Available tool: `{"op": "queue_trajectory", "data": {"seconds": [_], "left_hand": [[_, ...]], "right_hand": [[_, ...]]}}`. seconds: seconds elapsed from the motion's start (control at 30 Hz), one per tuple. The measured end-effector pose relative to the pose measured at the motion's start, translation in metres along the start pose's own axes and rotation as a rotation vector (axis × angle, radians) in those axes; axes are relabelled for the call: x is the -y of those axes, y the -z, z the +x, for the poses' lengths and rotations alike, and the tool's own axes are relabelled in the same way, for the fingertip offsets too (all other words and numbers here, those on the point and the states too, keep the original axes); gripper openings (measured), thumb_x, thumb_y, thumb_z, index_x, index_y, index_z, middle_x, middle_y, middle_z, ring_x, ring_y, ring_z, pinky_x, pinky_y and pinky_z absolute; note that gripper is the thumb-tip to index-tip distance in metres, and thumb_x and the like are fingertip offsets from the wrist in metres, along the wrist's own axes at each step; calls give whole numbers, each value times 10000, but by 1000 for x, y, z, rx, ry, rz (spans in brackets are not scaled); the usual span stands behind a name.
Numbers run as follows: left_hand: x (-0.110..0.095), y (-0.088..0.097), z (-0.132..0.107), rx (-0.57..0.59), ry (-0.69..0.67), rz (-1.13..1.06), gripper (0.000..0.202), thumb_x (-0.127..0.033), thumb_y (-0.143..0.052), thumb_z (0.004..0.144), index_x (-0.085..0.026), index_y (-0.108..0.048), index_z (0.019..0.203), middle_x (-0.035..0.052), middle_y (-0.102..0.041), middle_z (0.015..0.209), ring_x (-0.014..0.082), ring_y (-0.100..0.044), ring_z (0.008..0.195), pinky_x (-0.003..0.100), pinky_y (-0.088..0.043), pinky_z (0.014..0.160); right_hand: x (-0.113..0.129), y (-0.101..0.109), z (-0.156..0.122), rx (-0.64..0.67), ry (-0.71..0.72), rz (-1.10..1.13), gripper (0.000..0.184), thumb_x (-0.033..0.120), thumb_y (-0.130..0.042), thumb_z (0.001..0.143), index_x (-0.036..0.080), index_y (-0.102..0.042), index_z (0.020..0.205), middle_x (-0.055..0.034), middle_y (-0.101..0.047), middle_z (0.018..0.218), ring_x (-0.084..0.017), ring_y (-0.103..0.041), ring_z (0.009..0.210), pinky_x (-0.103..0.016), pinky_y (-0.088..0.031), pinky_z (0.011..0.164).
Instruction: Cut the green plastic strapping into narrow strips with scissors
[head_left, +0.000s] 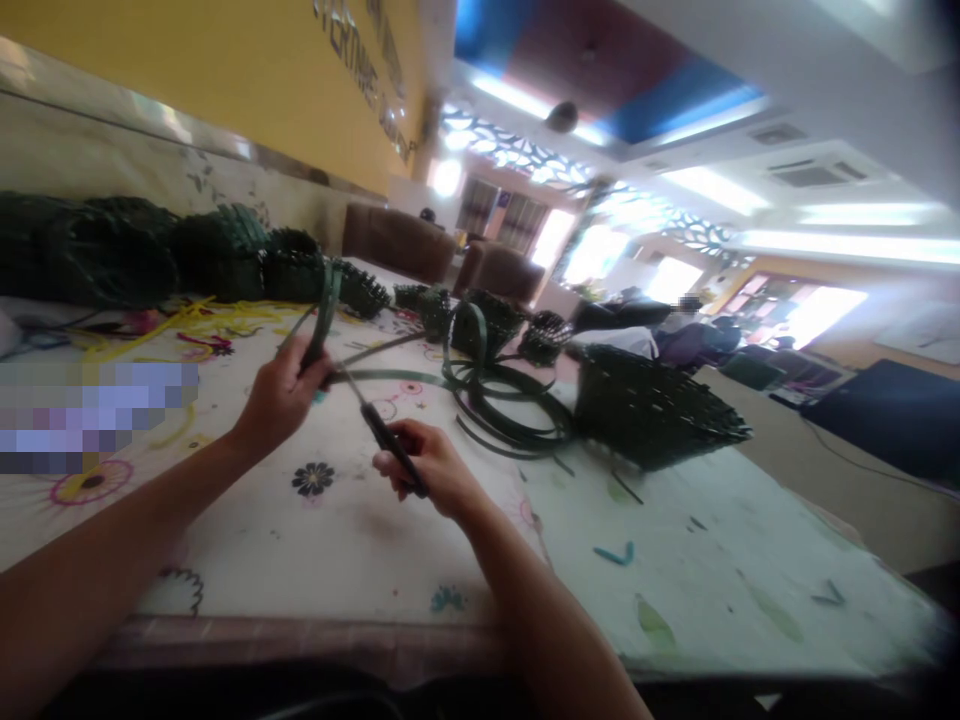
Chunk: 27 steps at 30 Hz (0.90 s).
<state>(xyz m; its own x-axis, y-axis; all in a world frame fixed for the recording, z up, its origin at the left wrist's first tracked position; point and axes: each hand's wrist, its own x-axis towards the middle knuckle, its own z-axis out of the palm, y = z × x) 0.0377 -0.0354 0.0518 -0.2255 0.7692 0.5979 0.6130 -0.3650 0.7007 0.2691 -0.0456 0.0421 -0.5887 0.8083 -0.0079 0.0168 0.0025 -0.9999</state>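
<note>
My left hand [281, 395] is closed on dark green flat strips [325, 305], and one end stands up above the fingers. Some lengths run right from this hand toward a loose coil of green strip [510, 405] on the table. My right hand [427, 468] grips a cutting tool [390, 445] with a long dark handle and thin metal blade. Its tip points up and left, close to the strips beside my left fingers. Whether it is scissors or a knife I cannot tell. Right of the coil, a large dark green woven basket [652, 405] lies tilted.
Several more green woven baskets [221, 250] line the back of the table. Yellow strips [180, 325] lie at the back left, and small teal offcuts [615, 553] at the front right. A flowered cloth [315, 560] covers the table. Brown chairs [397, 243] stand beyond.
</note>
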Motion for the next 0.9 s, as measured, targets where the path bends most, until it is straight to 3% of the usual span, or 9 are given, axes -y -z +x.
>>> {"op": "queue_trajectory", "data": {"seconds": [0.1, 0.2, 0.33, 0.5, 0.9], "left_hand": [[5, 6, 8, 59, 46, 41, 213, -394, -515, 973, -188, -571, 978, 0, -663, 784, 142, -585, 737, 281, -443, 748], [13, 11, 14, 198, 50, 82, 268, -422, -491, 978, -178, -601, 972, 3, -679, 775, 140, -565, 719, 280, -425, 736], [20, 8, 15, 330, 23, 42, 318, -460, -485, 976, -182, -597, 871, -9, -622, 698, 138, -535, 658, 281, -416, 707], [16, 1, 8, 231, -3, 58, 342, -485, -486, 968, -200, -551, 789, -12, -567, 681, 150, -508, 659, 289, -391, 705], [-7, -16, -14, 155, -10, 124, 316, -465, -463, 938, -222, -520, 745, -11, -582, 619, 169, -528, 586, 294, -387, 652]], "right_hand": [[-1, -3, 0, -50, -1, 32, 492, 463, -881, 633, 159, -641, 937, 53, -601, 636, -75, -503, 446, -211, -436, 387], [-2, -5, 1, -129, 27, 75, 489, 506, -864, 648, 161, -633, 908, 57, -587, 610, -70, -495, 444, -196, -421, 381], [-2, -5, 0, -200, 44, 118, 521, 551, -856, 648, 165, -614, 901, 59, -575, 603, -72, -503, 451, -190, -418, 376], [-2, -2, 0, -190, 16, 121, 569, 571, -865, 630, 166, -595, 926, 48, -601, 615, -82, -516, 452, -200, -426, 379], [-2, 8, 3, -109, 6, 86, 568, 584, -833, 674, 172, -571, 966, 35, -603, 688, -86, -545, 522, -214, -469, 473]]}}
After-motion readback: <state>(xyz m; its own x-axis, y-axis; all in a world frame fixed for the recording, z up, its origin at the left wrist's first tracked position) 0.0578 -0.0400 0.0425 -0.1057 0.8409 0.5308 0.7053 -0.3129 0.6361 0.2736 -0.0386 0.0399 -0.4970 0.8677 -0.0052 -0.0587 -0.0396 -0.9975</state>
